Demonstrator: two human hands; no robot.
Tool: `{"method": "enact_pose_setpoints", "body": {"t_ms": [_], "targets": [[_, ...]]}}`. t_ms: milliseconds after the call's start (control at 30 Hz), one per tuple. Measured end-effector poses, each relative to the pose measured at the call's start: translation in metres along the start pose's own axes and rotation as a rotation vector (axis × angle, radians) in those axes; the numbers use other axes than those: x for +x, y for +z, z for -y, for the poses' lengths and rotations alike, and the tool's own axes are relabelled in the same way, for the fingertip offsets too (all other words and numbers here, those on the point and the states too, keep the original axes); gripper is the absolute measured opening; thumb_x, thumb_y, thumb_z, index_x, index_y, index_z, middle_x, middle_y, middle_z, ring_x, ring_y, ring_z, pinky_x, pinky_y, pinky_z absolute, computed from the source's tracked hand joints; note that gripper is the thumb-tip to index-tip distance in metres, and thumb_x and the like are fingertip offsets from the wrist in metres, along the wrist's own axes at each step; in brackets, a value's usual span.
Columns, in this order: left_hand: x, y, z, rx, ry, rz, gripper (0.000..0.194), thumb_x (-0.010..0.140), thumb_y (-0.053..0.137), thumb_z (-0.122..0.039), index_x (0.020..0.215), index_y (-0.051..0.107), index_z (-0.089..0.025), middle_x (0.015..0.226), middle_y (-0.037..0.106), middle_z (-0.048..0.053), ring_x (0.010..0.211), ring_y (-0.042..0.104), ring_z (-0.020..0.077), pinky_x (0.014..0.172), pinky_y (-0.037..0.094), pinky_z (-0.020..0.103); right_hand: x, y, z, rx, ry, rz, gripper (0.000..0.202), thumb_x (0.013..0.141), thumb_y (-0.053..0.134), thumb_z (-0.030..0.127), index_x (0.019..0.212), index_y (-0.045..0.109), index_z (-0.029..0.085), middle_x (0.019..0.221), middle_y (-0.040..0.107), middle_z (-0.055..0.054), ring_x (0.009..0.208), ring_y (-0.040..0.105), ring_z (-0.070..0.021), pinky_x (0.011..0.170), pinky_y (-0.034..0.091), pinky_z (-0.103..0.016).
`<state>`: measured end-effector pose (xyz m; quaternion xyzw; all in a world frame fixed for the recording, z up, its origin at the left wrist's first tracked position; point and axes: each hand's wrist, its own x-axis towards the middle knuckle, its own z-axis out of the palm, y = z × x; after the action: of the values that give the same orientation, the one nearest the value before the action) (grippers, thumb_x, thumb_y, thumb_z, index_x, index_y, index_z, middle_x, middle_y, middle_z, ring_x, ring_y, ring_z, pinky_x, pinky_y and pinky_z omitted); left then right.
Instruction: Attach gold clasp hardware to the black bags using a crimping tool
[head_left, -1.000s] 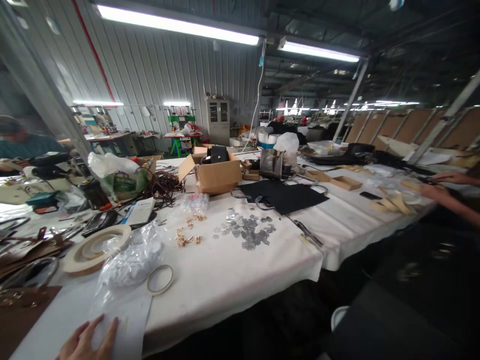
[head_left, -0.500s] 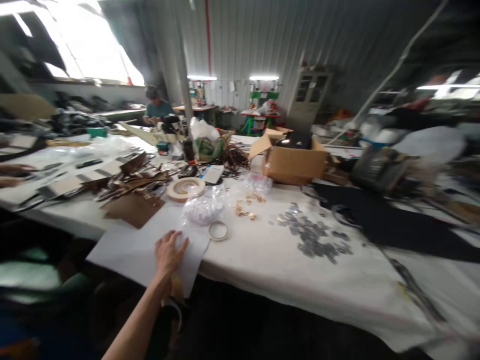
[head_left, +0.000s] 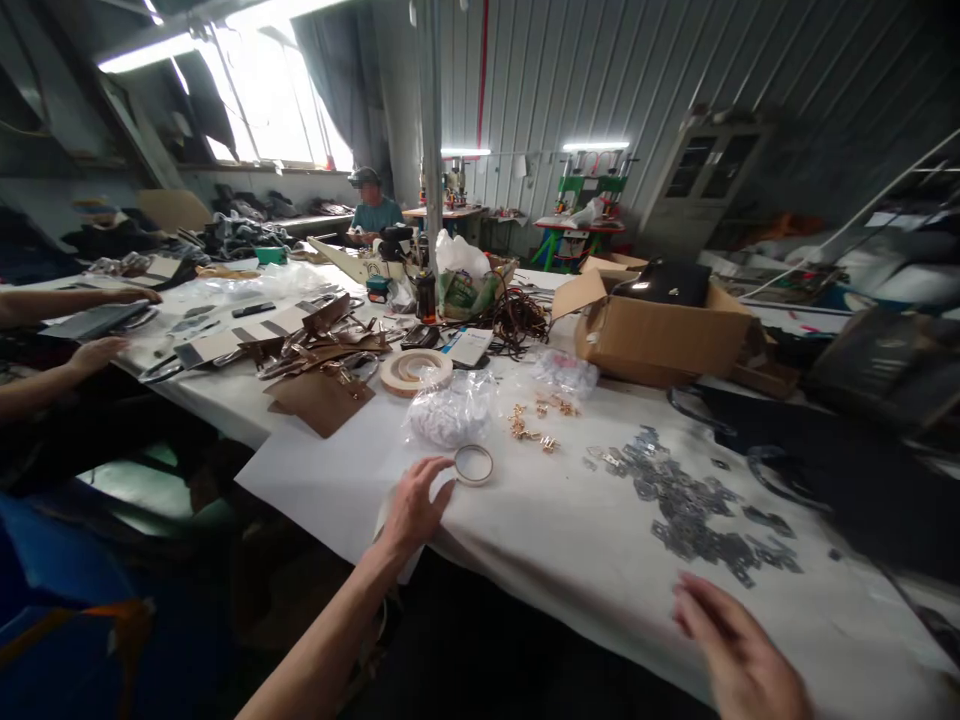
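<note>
My left hand (head_left: 416, 505) is over the front edge of the table, thumb and fingers apart, holding nothing. Its fingertips are close beside a thin ring-shaped roll of tape (head_left: 456, 468); whether they touch it I cannot tell. Under and behind that hand lies a large white sheet (head_left: 315, 490). At the lower right, slightly blurred, my right hand (head_left: 739, 645) hovers above the cloth with fingers stretched out and nothing visible in them. Just beyond it spreads a pile of small grey metal plates (head_left: 686, 505). Small gold-coloured metal fittings (head_left: 525, 425) sit farther back.
Behind the roll are a clear plastic bag with white contents (head_left: 450, 408) and a wider tape roll (head_left: 395, 375). A cardboard box (head_left: 667, 340) stands at the back, black material (head_left: 847, 460) at right. A co-worker's hands (head_left: 97, 355) are at far left; another person sits beyond.
The view has swung left. My left hand has moved right, off the middle of the white sheet towards the thin tape roll. My right hand has come into view at the lower right.
</note>
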<state>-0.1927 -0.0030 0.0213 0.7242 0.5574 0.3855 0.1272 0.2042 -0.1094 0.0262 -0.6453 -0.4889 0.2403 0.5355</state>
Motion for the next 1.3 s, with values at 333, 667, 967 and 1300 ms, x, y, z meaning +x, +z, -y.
{"method": "enact_pose_setpoints", "body": {"t_ms": [333, 667, 967, 1300], "targets": [[0.030, 0.054, -0.013, 0.215, 0.139, 0.364, 0.038, 0.098, 0.056, -0.015, 0.135, 0.054, -0.025, 0.117, 0.066, 0.008, 0.115, 0.059, 0.0252, 0.103, 0.049, 0.040, 0.064, 0.213, 0.011, -0.142, -0.470, 0.430, 0.026, 0.093, 0.063, 0.024, 0.117, 0.072, 0.021, 0.116, 0.071, -0.011, 0.110, 0.068, -0.0266, 0.102, 0.057, -0.046], [0.034, 0.056, 0.003, 0.232, 0.151, 0.360, 0.025, 0.106, 0.053, -0.031, 0.126, 0.069, -0.032, 0.110, 0.070, 0.003, 0.104, 0.061, 0.0218, 0.093, 0.045, 0.034, 0.060, 0.222, 0.000, -0.217, -0.487, 0.435, 0.010, 0.095, 0.062, 0.025, 0.091, 0.071, 0.023, 0.104, 0.066, -0.008, 0.098, 0.066, -0.0248, 0.090, 0.057, -0.040], [0.040, 0.052, 0.012, 0.208, 0.246, 0.416, 0.021, 0.103, 0.059, -0.037, 0.108, 0.079, -0.037, 0.117, 0.070, -0.001, 0.101, 0.060, 0.0197, 0.089, 0.044, 0.032, 0.032, 0.213, -0.003, -0.256, -0.431, 0.375, 0.012, 0.100, 0.056, 0.027, 0.091, 0.063, 0.023, 0.100, 0.065, -0.008, 0.095, 0.063, -0.0251, 0.088, 0.054, -0.041], [0.039, 0.051, 0.007, 0.188, 0.234, 0.415, 0.023, 0.104, 0.057, -0.042, 0.113, 0.078, -0.040, 0.112, 0.070, 0.000, 0.101, 0.060, 0.0205, 0.089, 0.045, 0.033, 0.039, 0.216, -0.004, -0.278, -0.482, 0.408, 0.018, 0.102, 0.058, 0.030, 0.114, 0.070, 0.022, 0.106, 0.073, -0.008, 0.100, 0.065, -0.0260, 0.093, 0.053, -0.041]]}}
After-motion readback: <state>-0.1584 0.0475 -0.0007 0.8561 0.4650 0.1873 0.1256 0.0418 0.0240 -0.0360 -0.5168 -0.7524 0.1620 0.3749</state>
